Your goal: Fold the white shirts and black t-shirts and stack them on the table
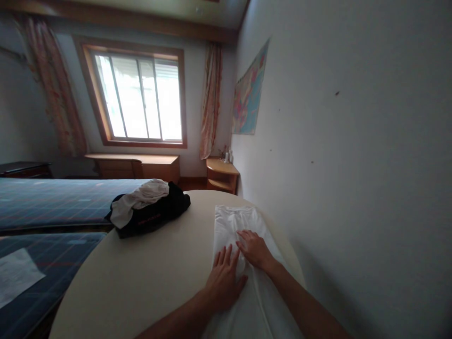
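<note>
**White cloth (226, 221) on the round table (151, 278)**

In the head view, my left hand (223, 282) rests on the cloth, fingers stretched out and slightly parted, gripping nothing. My right hand (256, 252) lies just beyond it, fingers extended too, with no visible pinch of fabric. The cloth lies on the table's right side, near the wall (360, 155). Leftward sits a black garment (151, 221), a white garment (150, 192) on top.

Left hand (225, 278) and right hand (255, 250) flat on white cloth (258, 297), spread on round desk (151, 273) beside wall (360, 197); black-and-white clothes pile (151, 212) at desk's far left.
</note>
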`<action>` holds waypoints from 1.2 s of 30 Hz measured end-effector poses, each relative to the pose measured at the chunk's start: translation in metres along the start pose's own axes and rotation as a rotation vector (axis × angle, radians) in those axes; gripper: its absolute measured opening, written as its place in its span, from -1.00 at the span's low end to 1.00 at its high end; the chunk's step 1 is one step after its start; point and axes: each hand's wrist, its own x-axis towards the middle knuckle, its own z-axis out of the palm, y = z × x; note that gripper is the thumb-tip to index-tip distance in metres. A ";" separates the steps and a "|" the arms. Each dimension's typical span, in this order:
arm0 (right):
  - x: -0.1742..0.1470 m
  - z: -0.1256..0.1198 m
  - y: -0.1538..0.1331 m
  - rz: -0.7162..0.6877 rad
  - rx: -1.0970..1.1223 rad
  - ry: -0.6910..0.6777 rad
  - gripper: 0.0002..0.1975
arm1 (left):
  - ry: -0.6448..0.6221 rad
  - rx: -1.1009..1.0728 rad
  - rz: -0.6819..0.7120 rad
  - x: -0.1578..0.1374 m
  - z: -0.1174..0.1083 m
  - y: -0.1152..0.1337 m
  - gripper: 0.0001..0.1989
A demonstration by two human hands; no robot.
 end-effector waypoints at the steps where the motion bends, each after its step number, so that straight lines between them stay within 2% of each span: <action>1: -0.006 0.001 0.001 -0.005 -0.023 -0.044 -0.50 | -0.029 0.021 -0.003 -0.002 0.001 -0.002 -0.21; 5: -0.023 0.008 0.002 -0.017 -0.018 -0.221 -0.45 | -0.057 0.071 0.013 -0.007 0.000 -0.009 -0.17; 9: -0.018 0.015 -0.011 -0.019 -0.011 -0.226 -0.43 | -0.048 0.101 0.018 -0.008 -0.007 -0.024 -0.17; 13: 0.005 0.025 -0.030 -0.016 -0.013 -0.227 -0.43 | -0.013 0.122 0.029 -0.002 -0.018 -0.051 -0.19; 20: 0.063 0.046 -0.050 -0.011 -0.028 -0.179 -0.44 | 0.012 0.181 0.025 0.028 -0.042 -0.101 -0.22; 27: 0.112 0.057 -0.055 -0.028 -0.053 -0.143 -0.45 | 0.044 0.188 0.017 0.062 -0.054 -0.133 -0.24; 33: 0.118 0.053 -0.060 0.000 -0.123 0.043 -0.45 | 0.070 0.190 0.041 0.084 -0.056 -0.150 -0.28; 36: 0.102 0.048 -0.059 0.071 -0.114 0.041 -0.43 | 0.064 0.200 0.033 0.091 -0.059 -0.156 -0.29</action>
